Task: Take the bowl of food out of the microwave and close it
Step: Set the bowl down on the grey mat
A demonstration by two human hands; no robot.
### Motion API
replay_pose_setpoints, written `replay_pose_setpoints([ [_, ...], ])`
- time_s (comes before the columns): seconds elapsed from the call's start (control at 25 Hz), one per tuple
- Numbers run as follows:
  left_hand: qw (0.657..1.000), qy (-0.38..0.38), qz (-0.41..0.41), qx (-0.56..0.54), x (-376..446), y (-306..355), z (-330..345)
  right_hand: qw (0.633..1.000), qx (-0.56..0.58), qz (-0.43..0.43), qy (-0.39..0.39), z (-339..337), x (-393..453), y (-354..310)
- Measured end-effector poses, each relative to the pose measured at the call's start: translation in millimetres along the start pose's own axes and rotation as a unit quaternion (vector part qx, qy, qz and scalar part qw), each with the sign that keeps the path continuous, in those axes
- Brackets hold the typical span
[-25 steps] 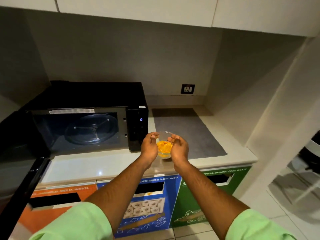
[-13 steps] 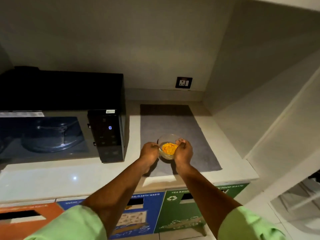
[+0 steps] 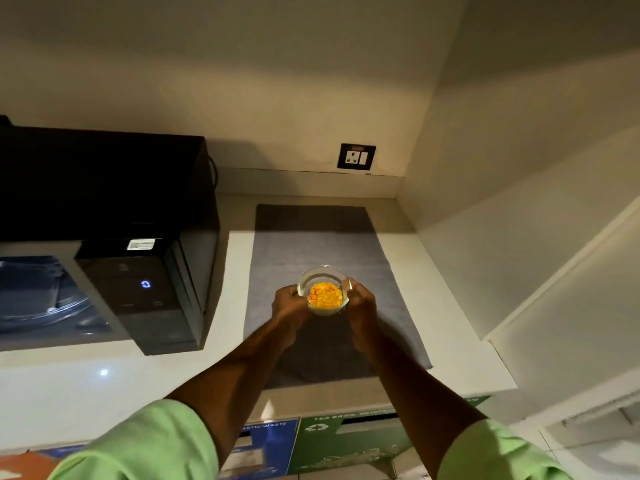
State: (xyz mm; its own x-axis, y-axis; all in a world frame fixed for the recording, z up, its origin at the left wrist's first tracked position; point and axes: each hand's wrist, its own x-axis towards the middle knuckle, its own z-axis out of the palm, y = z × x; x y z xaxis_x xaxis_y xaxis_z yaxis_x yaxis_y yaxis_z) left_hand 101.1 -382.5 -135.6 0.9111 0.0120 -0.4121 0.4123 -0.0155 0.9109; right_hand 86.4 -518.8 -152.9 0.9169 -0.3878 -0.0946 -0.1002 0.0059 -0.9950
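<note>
Small clear glass bowl (image 3: 322,289), round, roughly half full of orange-yellow food pieces (image 3: 325,295): judge it rigid, smooth-walled and breakable, light enough for one hand but likely slick and possibly hot from the oven, so your safest hold is on opposite sides of the wall just under the rim, kept level so the loose pieces stay put. That is the hold you have: left hand (image 3: 290,304) clamped on the bowl's left wall, right hand (image 3: 360,306) clamped on its right wall, fingertips curling over the rim on both sides, bowl squarely between the two hands. It sits low over the grey rectangular cloth mat (image 3: 311,244), near the mat's middle; whether its base touches the mat you cannot tell, since the hands hide it. The mat lies on the pale bench (image 3: 460,358). Left of it stands the black microwave (image 3: 114,209), cavity exposed with the glass turntable (image 3: 41,299) showing, so the door seems not yet shut. A wall socket (image 3: 356,156) sits behind; labelled recycling bins (image 3: 332,441) below the bench edge.
</note>
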Motion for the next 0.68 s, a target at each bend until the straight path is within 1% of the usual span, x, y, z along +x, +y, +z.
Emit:
replay_pose_setpoints([
  [0.12,1.000,-0.004,0.006,-0.007,15.9,-0.5,11.5,1.000,0.016,0.008,-0.013,-4.6,13.1,4.4],
  [0.24,1.000,0.001,0.008,0.009,30.0,-0.2,19.1,1.000,-0.002,0.016,0.013,-4.3,26.0,14.3],
  [0.36,0.999,-0.017,0.015,0.048,43.7,-5.5,22.5,0.998,-0.017,0.038,0.037,-2.0,32.9,21.2],
  [0.52,0.996,-0.021,0.045,0.070,46.0,-13.2,22.1,0.997,-0.040,0.023,0.063,1.2,32.0,25.7],
  [0.68,0.995,0.008,0.015,0.096,42.9,-9.7,14.5,0.997,-0.034,0.020,0.068,1.4,25.3,26.7],
])
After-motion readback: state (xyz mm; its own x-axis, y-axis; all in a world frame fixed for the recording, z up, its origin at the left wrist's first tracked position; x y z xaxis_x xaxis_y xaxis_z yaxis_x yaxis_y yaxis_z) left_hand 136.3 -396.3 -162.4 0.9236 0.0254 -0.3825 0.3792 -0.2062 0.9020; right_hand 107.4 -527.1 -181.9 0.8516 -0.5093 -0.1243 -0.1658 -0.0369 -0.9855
